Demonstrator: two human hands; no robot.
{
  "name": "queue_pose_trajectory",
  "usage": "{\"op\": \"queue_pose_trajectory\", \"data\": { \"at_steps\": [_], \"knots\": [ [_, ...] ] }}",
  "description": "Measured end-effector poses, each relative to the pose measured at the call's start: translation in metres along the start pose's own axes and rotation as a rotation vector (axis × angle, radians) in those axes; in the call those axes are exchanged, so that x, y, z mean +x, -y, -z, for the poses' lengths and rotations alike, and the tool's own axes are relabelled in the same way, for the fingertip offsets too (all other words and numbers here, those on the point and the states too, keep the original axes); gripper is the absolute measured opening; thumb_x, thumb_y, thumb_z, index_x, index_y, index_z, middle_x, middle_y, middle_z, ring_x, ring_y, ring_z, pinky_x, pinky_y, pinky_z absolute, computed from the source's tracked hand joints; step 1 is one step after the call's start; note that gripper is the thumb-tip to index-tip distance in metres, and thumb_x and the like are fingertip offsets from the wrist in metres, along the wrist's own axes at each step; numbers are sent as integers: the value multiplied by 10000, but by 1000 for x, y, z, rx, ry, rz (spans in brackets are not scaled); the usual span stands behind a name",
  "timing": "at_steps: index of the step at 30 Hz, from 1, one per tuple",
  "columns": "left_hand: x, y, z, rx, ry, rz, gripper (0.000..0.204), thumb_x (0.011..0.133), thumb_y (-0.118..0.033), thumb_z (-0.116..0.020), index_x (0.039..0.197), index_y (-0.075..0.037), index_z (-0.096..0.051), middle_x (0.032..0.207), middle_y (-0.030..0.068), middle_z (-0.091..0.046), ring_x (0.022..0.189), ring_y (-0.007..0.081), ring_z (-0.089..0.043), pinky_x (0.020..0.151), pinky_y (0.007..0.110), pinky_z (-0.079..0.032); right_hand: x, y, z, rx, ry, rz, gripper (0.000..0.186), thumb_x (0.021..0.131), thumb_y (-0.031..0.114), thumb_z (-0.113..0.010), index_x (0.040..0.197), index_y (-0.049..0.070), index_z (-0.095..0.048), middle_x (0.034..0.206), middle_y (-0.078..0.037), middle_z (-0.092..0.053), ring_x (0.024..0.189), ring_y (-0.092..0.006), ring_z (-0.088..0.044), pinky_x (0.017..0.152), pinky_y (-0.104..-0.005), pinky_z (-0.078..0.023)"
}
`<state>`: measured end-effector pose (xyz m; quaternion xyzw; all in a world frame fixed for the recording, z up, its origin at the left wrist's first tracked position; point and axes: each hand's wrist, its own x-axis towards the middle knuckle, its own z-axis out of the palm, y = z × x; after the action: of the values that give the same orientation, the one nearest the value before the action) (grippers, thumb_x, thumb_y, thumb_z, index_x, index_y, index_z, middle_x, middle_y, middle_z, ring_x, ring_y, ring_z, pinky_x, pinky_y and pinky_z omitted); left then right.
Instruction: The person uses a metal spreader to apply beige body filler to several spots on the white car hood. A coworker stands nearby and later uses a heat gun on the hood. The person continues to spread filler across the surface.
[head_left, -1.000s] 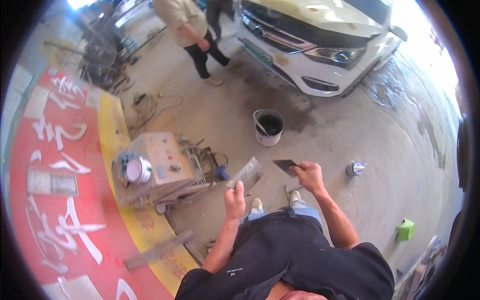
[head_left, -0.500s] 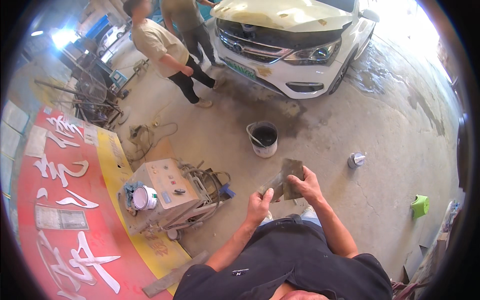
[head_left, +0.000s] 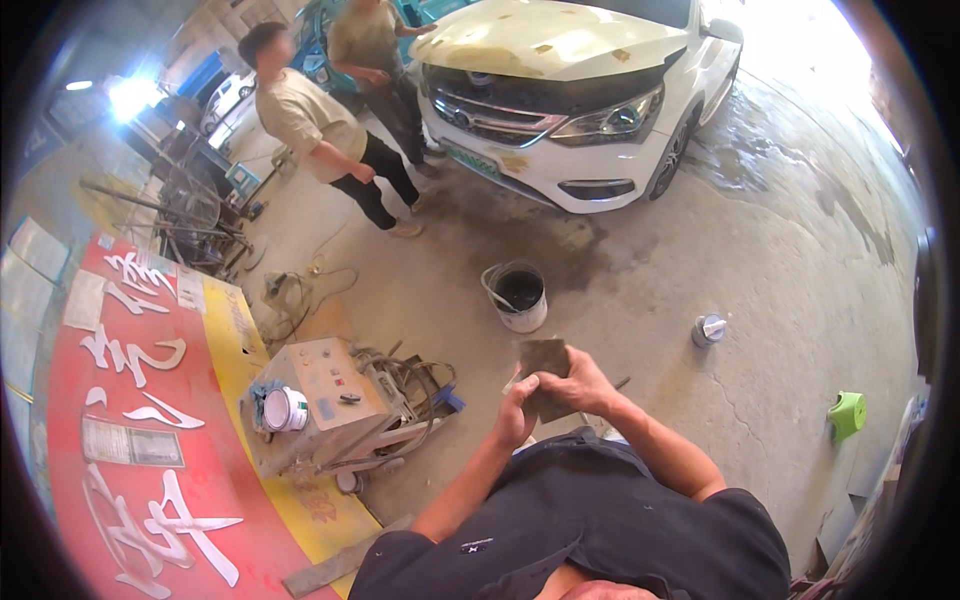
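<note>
In front of my body, both hands are together around a flat, dark grey-brown rectangular sheet (head_left: 543,355). My right hand (head_left: 583,384) grips its right side, thumb pointing left across the face. My left hand (head_left: 515,412) is closed at the lower left edge, with its thumb against the sheet near the right thumb. A pale edge of a second flat piece shows beside the left fingers; most of it is hidden. A thin dark end sticks out past my right wrist. I cannot tell what the sheet is made of.
Ahead stands a bucket (head_left: 523,318) with dark contents. A white car (head_left: 590,160) with yellowish patches and two people (head_left: 315,120) are beyond. To the left are a machine (head_left: 325,400) bearing a tin (head_left: 285,409) and a red sign (head_left: 150,400). Rightward are a can (head_left: 708,332) and green stool (head_left: 847,414).
My hands have come closer together and shifted left. The two flat pieces, spread apart before, now overlap. The person in the light shirt has moved slightly.
</note>
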<state>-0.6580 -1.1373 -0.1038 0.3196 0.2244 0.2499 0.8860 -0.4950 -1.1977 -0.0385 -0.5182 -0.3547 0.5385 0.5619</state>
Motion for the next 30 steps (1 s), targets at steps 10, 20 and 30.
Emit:
{"op": "queue_pose_trajectory", "data": {
  "at_steps": [10,20,30],
  "knots": [
    [20,-2,-27,-56,50,15,543,1031,-367,-532,1437,-7,-559,1391,133,-654,1231,267,-656,1119,441,-475,6,1,59,-116,-224,96,398,887,209,-765,1196,-25,-677,1052,-120,-764,934,-183,-727,835,-342,-600],
    [23,-16,-24,113,-8,38,560,1105,-464,-446,1430,-22,-561,1375,121,-653,1271,249,-622,1149,433,-447,-3,14,12,-290,-216,180,366,896,178,-761,1186,-31,-682,1041,-138,-762,943,-187,-719,842,-348,-595],
    [-5,-27,28,36,97,35,602,1129,-426,-420,1544,9,-436,1537,139,-528,1429,259,-504,1235,434,-359,28,5,-13,-247,-114,7,381,903,182,-757,1206,-33,-673,1055,-98,-757,957,-161,-710,871,-340,-582]
  ]
}}
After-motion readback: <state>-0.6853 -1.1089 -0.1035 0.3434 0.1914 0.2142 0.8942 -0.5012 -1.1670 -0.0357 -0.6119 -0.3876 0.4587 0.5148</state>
